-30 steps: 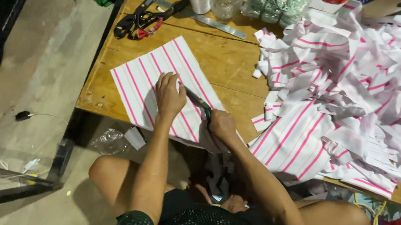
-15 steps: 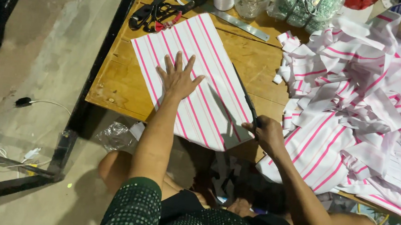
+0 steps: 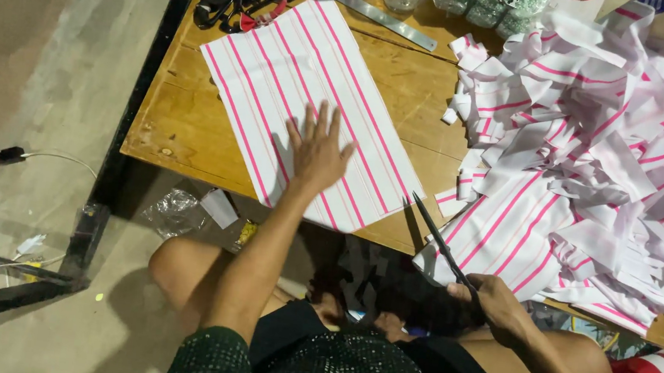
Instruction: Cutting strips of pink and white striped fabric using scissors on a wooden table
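Left hand (image 3: 318, 147) spread flat on the pink-striped fabric panel (image 3: 309, 96) (table centre). Right hand (image 3: 494, 301), at 4 o'clock, grips scissors (image 3: 440, 245) near its corner. Risk: panel slides under light pressure, skewing the cut.

Dark green sequinned top, short sleeves, bare forearms, bare knees

L hand (image 3: 315, 150) flat on striped cloth (image 3: 310, 84) | R hand (image 3: 493, 305) grips scissors (image 3: 436, 238)

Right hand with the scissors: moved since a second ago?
Yes. The right hand and scissors pulled back off the striped fabric sheet, past the table's near edge.
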